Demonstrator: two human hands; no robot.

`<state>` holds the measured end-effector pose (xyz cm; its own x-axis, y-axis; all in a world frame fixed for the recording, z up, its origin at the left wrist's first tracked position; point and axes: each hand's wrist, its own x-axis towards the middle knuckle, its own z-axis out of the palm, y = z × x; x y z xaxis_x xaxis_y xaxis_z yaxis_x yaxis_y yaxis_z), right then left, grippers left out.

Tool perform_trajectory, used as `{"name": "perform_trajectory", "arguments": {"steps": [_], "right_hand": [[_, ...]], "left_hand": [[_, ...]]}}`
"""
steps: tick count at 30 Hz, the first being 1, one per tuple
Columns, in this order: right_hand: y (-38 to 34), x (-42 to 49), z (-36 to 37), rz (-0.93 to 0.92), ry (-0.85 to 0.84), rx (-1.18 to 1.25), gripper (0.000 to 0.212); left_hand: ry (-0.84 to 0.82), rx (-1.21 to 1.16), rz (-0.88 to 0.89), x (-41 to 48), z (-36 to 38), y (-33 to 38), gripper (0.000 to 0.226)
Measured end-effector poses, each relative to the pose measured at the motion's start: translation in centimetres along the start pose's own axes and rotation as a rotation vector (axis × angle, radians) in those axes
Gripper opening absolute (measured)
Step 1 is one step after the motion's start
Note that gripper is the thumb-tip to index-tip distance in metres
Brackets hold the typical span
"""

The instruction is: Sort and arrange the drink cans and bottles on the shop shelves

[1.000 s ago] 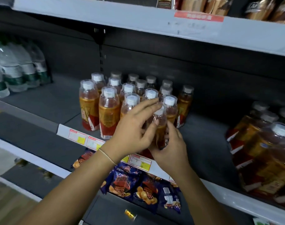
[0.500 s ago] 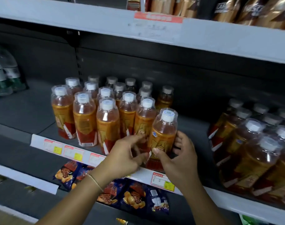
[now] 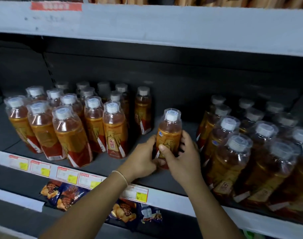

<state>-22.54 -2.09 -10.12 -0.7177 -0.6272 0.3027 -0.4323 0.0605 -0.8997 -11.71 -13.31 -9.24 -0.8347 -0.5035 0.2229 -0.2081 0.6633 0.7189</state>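
One amber drink bottle [image 3: 169, 131] with a gold and red label and a white cap stands upright in the gap between two groups on the dark shelf [image 3: 164, 178]. My left hand [image 3: 143, 157] holds its lower left side. My right hand [image 3: 180, 156] grips its right side, thumb across the label. A block of the same bottles [image 3: 69, 123] stands to the left, several rows deep. Another block of them [image 3: 247, 152] fills the right end of the shelf.
A white shelf edge with price tags [image 3: 66, 175] runs below the bottles. Snack bags [image 3: 68, 194] lie on the shelf underneath. The white upper shelf [image 3: 164, 26] hangs overhead. Bare shelf surface shows on both sides of the held bottle.
The held bottle has moved right, away from the left block and into the gap, with both hands on it. The view has swung right, so the water bottles at far left are gone.
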Motion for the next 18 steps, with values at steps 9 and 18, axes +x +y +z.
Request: {"name": "perform_trajectory", "arguments": {"steps": [9, 18], "right_hand": [[-0.7, 5.2, 2.4, 0.146, 0.170, -0.203, 0.078], [-0.8, 9.4, 3.5, 0.217, 0.237, -0.268, 0.049]], "left_hand": [[0.038, 0.099, 0.056, 5.3, 0.3, -1.9, 0.047], [0.269, 0.148, 0.209, 4.3, 1.2, -3.9, 0.031]]}}
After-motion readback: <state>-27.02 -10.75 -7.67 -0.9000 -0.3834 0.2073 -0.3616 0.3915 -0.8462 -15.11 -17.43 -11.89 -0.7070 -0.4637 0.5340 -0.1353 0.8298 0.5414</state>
